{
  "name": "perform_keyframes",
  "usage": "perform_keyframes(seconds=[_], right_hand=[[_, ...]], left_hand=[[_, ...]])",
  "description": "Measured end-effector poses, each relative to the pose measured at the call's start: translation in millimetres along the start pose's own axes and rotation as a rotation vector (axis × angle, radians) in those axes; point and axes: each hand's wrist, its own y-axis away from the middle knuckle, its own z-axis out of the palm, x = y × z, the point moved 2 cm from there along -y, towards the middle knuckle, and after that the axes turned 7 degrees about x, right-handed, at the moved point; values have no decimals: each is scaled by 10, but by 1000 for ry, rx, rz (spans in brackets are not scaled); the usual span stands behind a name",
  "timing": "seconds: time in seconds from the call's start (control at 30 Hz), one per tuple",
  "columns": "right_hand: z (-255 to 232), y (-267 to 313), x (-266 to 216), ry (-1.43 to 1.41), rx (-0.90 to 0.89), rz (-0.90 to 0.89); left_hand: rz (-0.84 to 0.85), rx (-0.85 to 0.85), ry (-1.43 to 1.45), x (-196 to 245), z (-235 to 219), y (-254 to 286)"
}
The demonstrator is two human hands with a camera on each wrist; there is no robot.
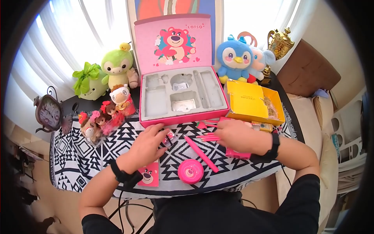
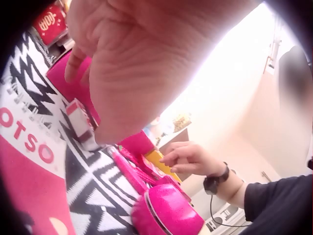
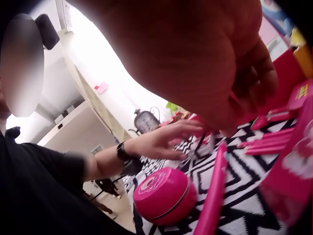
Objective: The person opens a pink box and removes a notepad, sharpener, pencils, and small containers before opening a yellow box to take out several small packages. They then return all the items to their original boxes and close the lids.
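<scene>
Apart, both hands point(image 1: 146, 145) point(image 1: 243, 136) face the box's point(image 1: 185, 119) front edge.

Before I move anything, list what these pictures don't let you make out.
- Pencils: right ends hidden behind the right hand, head view.
- Notebook: cut off by the left edge, left wrist view.
- Yellow box: its flap hides part of the contents, head view.
- White card in the open pink box: print too small to read, head view.
</scene>
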Motion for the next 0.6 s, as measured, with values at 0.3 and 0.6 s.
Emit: perform_keyframes(seconds=[0.3,0.6], right_hand=[[528,-419,-537,-137,-168,165],[304,-465,-474,-19,9,154]], left_hand=[[51,-63,55,-51,208,0],[111,-54,119,58,313,133]])
